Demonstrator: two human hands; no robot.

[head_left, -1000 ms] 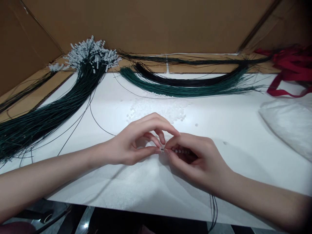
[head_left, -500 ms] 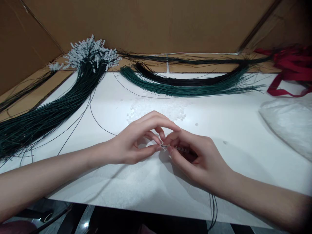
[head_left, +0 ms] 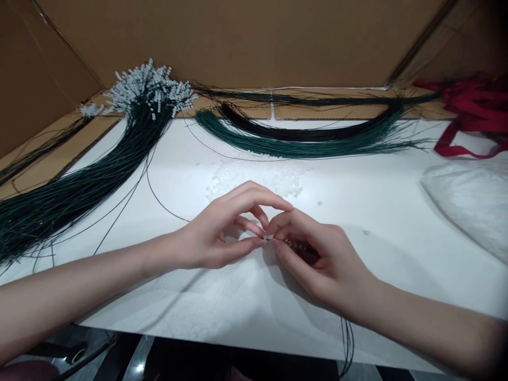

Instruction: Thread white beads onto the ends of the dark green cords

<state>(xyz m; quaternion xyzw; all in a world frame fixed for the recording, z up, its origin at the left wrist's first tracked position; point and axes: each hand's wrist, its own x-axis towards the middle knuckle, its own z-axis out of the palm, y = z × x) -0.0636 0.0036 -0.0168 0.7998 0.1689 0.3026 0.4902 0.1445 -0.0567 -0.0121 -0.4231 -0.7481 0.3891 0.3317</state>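
Observation:
My left hand (head_left: pixel 222 230) and my right hand (head_left: pixel 327 251) meet over the white table, fingertips nearly touching. Between the left thumb and fingers a small white bead (head_left: pixel 268 238) is pinched, with dark wire tips showing at it. My right hand is closed around dark wires, whose tails (head_left: pixel 347 344) hang below the wrist past the table edge. A row of white beads (head_left: pixel 297 245) shows under the right fingers, partly hidden by them. Behind the hands, loose white beads (head_left: pixel 257 177) lie scattered on the tabletop.
A large bundle of green wires (head_left: pixel 119 153) with white beaded tips (head_left: pixel 148 87) lies at left. Green wires (head_left: pixel 301 148) and black wires (head_left: pixel 309 132) curve along the back. Red ribbon (head_left: pixel 472 116) and a clear plastic bag (head_left: pixel 472 201) are at right. Cardboard walls (head_left: pixel 254 42) enclose the back.
The bead between the fingertips now covers more of the wire tips, where bare dark wire showed before. Both hands stay in almost the same place.

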